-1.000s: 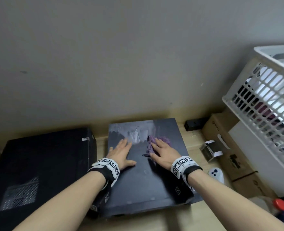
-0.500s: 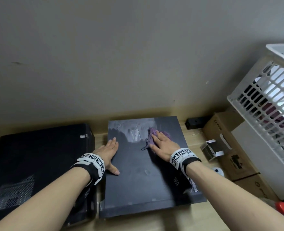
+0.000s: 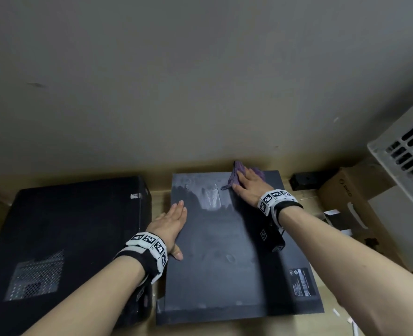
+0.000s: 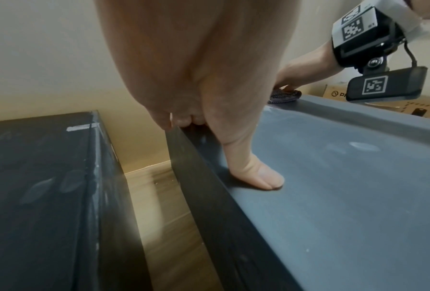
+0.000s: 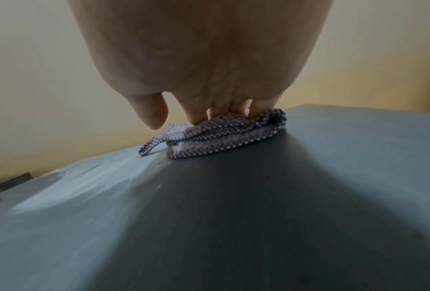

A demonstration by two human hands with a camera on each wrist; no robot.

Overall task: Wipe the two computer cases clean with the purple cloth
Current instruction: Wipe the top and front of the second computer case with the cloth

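Observation:
Two black computer cases lie flat on the wooden floor by the wall. The right case [image 3: 234, 258] has a dusty grey top with a pale smear near its far edge. My right hand [image 3: 247, 184] presses the crumpled purple cloth [image 3: 237, 174] flat against the far edge of that case, fingers straight on top of it [image 5: 224, 135]. My left hand [image 3: 170, 223] lies flat along the case's left edge, thumb on the top panel [image 4: 261, 177], fingers over the rim. The left case [image 3: 62, 241] stands apart, untouched, with a mesh vent near its front.
A narrow strip of floor [image 4: 164, 206] separates the two cases. Cardboard boxes [image 3: 351, 204] and a white slatted laundry basket [image 3: 409, 154] crowd the right side. A small black block [image 3: 304, 179] lies by the wall. The wall rises directly behind the cases.
My right hand has pushed the cloth away from me, from the middle of the case's top to its far edge. My left hand has stayed at the left edge.

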